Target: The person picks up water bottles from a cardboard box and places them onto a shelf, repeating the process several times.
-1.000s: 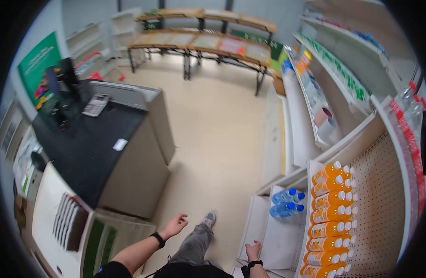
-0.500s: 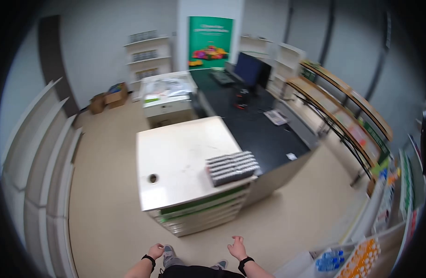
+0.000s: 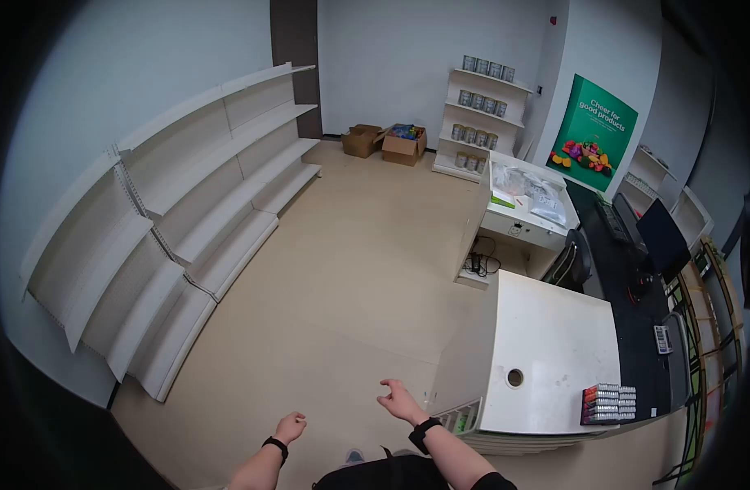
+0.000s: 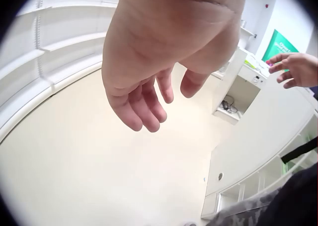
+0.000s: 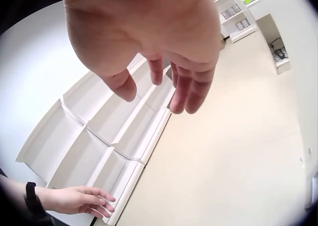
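Low in the head view, the left hand (image 3: 291, 427) hangs over the floor with its fingers loosely bent and nothing in them. The right hand (image 3: 401, 401) is held out to its right, fingers apart and holding nothing, just left of the white counter (image 3: 554, 343). Up close in the left wrist view, the left hand (image 4: 171, 42) has its fingers hanging relaxed, with the right hand (image 4: 298, 70) at the right edge. In the right wrist view the right hand (image 5: 144, 32) dangles its fingers, and the left hand (image 5: 79, 199) appears at the lower left.
White shelving (image 3: 203, 171) lines the left wall. Cardboard boxes (image 3: 403, 147) sit on the floor at the back, beside a rack of cans (image 3: 481, 102). A black desk (image 3: 636, 327) with a monitor (image 3: 662, 237) adjoins the counter, which bears stacked small packs (image 3: 609, 404). Pale floor (image 3: 334, 278) runs between.
The head view has swung left, from the shelf of orange and blue bottles, past the counter, to the shelving and boxes. Both hands stay empty.
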Demonstrator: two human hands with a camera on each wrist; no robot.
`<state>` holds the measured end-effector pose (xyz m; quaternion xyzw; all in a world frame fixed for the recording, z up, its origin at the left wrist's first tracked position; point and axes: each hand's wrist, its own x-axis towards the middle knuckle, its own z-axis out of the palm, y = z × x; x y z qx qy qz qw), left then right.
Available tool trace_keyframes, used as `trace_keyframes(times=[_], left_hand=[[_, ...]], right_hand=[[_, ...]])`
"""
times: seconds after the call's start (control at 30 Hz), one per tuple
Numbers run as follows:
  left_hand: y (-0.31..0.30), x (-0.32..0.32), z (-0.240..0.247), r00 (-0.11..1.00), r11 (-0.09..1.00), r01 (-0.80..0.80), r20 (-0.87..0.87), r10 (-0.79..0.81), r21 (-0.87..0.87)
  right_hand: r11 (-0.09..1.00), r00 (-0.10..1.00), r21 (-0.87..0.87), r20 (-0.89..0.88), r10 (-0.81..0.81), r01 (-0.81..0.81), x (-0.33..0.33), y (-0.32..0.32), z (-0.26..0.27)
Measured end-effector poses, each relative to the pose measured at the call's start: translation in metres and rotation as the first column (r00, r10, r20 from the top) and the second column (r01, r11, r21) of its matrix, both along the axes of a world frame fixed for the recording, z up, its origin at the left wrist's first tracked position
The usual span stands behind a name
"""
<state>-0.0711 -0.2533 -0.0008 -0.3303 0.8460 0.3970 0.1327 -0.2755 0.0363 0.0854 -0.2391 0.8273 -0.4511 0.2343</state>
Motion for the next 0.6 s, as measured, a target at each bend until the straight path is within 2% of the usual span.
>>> trace_keyframes(times=[0.07,0.17,0.2,0.27,0.37,0.4,0.5,0.6], left_hand=[[-0.005,-0.063,0.016,0.995,0.998,0.044,-0.089,-0.040,0.036],[-0.006,-0.166,0.016,0.957,0.982,0.125,-0.280,-0.082,0.138],[-0.005,-0.203,0.023,0.956,0.982,0.133,-0.281,-0.090,0.136],[-0.017,-0.283,0.041,0.900,0.952,0.271,-0.389,-0.198,0.143],[-0.055,-0.404,0.044,0.880,0.943,0.304,-0.419,-0.223,0.135],[-0.069,-0.444,0.041,0.874,0.942,0.310,-0.429,-0.230,0.126],[-0.131,-0.534,0.024,0.906,0.974,0.211,-0.390,-0.164,0.082],[-0.192,-0.575,0.021,0.957,0.996,0.080,-0.279,-0.084,-0.024]], right_hand=[[0.992,0.991,-0.021,-0.046,-0.128,0.127,-0.040,-0.014,0.010],[0.963,0.966,0.091,-0.069,-0.247,0.253,-0.109,-0.018,-0.021],[0.961,0.964,0.088,-0.070,-0.255,0.261,-0.135,-0.016,-0.034],[0.909,0.922,0.154,-0.078,-0.380,0.388,-0.192,-0.017,-0.058],[0.853,0.864,0.136,-0.097,-0.494,0.504,-0.282,-0.026,-0.076],[0.841,0.855,0.162,-0.049,-0.516,0.517,-0.313,-0.032,-0.075],[0.838,0.856,0.188,-0.038,-0.516,0.513,-0.410,-0.071,-0.068],[0.853,0.861,0.130,-0.022,-0.507,0.506,-0.490,-0.127,-0.053]])
